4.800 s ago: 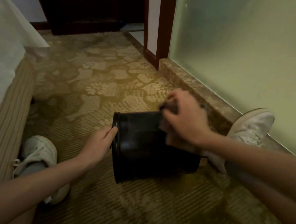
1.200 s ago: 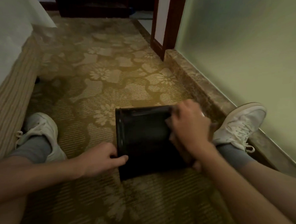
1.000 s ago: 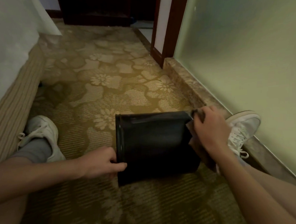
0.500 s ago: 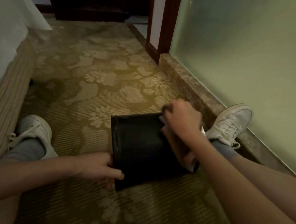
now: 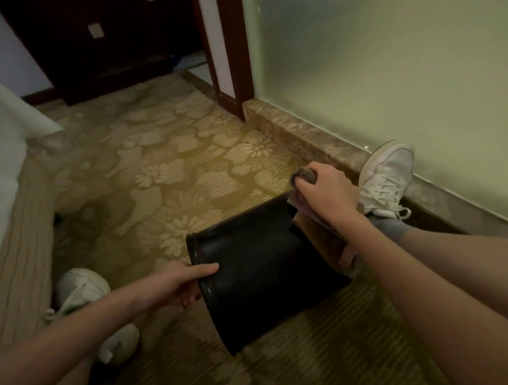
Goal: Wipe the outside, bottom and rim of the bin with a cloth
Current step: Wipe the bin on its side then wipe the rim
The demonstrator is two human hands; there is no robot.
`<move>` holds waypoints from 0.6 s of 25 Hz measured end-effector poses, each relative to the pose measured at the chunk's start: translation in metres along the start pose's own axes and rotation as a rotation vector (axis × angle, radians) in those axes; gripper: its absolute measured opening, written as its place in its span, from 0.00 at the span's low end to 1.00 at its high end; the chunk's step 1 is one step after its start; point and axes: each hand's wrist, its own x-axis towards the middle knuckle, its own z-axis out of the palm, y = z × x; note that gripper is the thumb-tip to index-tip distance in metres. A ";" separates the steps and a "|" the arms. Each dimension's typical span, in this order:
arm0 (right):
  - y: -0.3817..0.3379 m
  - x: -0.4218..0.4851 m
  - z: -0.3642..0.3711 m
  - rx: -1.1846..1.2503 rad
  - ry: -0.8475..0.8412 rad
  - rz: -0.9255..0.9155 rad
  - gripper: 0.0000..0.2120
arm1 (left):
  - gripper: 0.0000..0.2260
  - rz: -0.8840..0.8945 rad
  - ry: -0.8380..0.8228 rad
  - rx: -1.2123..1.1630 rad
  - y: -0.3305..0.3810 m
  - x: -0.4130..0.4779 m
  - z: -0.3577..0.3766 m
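Bin [image 5: 260, 280] lay on its side on the carpet [image 5: 187, 181], light, stiff and slick by our reckoning, so our left hand [image 5: 175, 284] pinched its rim [image 5: 194, 250] while our right hand [image 5: 326, 194] clutched the bunched cloth [image 5: 304, 173] against its base end.

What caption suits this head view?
Left hand grips the rim of a round black bin lying on patterned carpet; right hand holds a brown cloth against its bottom end.
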 end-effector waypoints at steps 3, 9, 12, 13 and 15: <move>-0.038 -0.018 0.007 -0.127 -0.019 -0.215 0.08 | 0.18 0.078 0.115 -0.085 0.005 0.001 -0.004; -0.129 -0.084 0.066 -0.101 -0.266 -0.639 0.09 | 0.12 0.093 0.107 -0.133 0.002 0.003 -0.003; -0.094 -0.047 0.053 -0.224 -0.242 -0.467 0.09 | 0.17 0.085 0.037 -0.118 0.001 0.004 -0.009; -0.078 -0.032 0.043 -0.267 -0.213 -0.393 0.08 | 0.18 0.095 0.017 -0.103 0.001 0.004 -0.010; -0.047 -0.004 0.019 -0.347 -0.190 -0.222 0.07 | 0.17 0.109 -0.017 -0.084 0.001 0.002 -0.010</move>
